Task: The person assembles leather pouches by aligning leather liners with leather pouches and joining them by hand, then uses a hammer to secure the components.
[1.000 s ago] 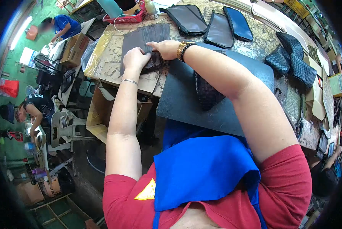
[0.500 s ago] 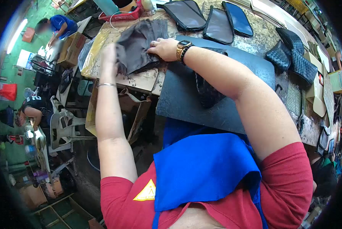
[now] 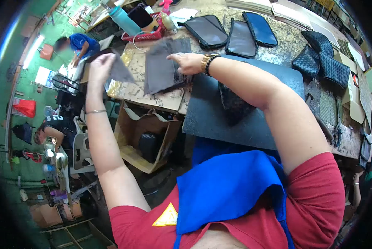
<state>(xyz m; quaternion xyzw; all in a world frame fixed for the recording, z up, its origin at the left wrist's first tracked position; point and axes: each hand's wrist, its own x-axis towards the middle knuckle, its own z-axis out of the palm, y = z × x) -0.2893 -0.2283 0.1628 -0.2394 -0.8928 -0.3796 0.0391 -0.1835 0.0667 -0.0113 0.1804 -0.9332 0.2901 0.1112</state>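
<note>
My left hand [image 3: 100, 68] is closed on a dark grey-brown fabric piece [image 3: 122, 71], which hangs from the fingers left of the fabric stack. The stack of similar dark fabric pieces [image 3: 163, 71] lies at the table's front left part. My right hand [image 3: 187, 63], with a gold watch on its wrist, is at the stack's right side, fingers apart and holding nothing visible. Under my right forearm is a black woven piece [image 3: 232, 101], partly hidden, on a large black board [image 3: 202, 110].
Several zippered pouches [image 3: 240, 39] lie toward the back of the table. Black woven pieces [image 3: 333, 71] are at the right. A red basket [image 3: 148, 35] holding a blue bottle [image 3: 124, 20] stands at the back left. Below the table edge is an open cardboard box [image 3: 130, 155]. Two people sit working at the left.
My left hand has moved up and left from the stack, with a fabric piece now hanging from it. My right hand has shifted slightly right, and the camera view has turned a little.
</note>
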